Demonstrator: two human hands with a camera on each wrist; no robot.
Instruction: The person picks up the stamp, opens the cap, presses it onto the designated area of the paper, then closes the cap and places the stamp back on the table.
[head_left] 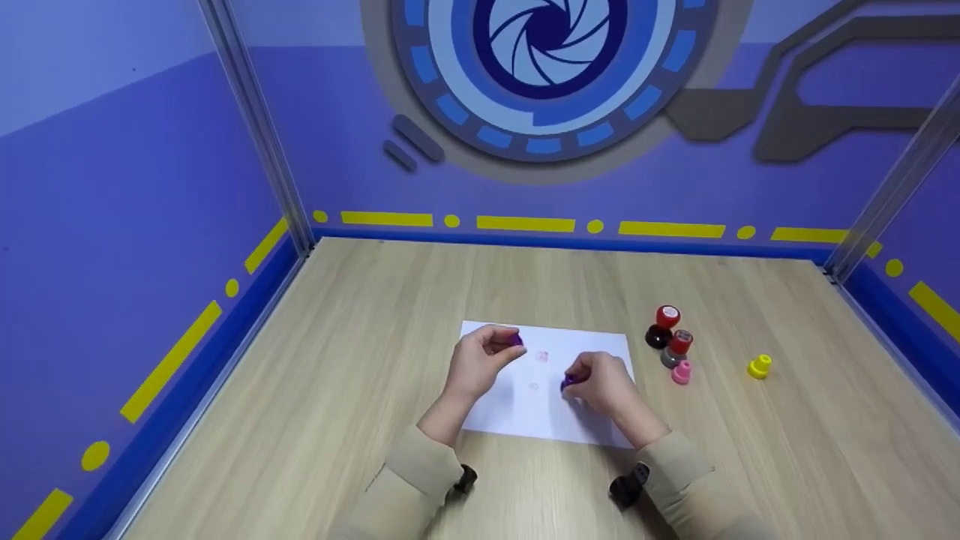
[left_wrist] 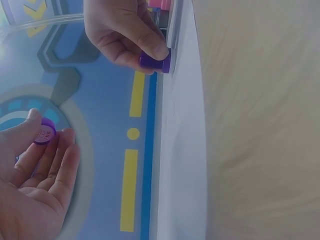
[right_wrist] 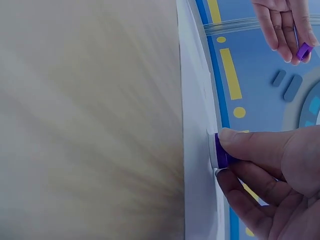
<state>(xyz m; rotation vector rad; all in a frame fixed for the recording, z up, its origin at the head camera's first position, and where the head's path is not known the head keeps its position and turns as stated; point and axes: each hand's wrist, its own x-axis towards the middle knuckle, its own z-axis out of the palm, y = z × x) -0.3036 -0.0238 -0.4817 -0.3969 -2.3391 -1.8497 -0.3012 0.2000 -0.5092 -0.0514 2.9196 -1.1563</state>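
Note:
My left hand [head_left: 474,360] pinches a small purple cap [left_wrist: 47,131] between thumb and fingertips, raised above the sheet. The cap's round, pale face carries a pinkish print in the left wrist view. On the right side of the white paper [head_left: 499,409], my right hand [head_left: 606,382] grips a purple stamp [right_wrist: 221,152] by thumb and fingers. Its pale lower end appears to touch the sheet; the underside is hidden. A pink printed mark [head_left: 542,356] and a fainter mark [head_left: 534,387] show on the paper between both hands.
Right of the paper stand a red stamp with a black base [head_left: 659,337], a red stamp with a grey base [head_left: 679,343] and a pink stamp [head_left: 681,373]. A yellow stamp [head_left: 760,367] stands farther right. Purple walls [head_left: 337,150] enclose the wooden table [head_left: 360,300].

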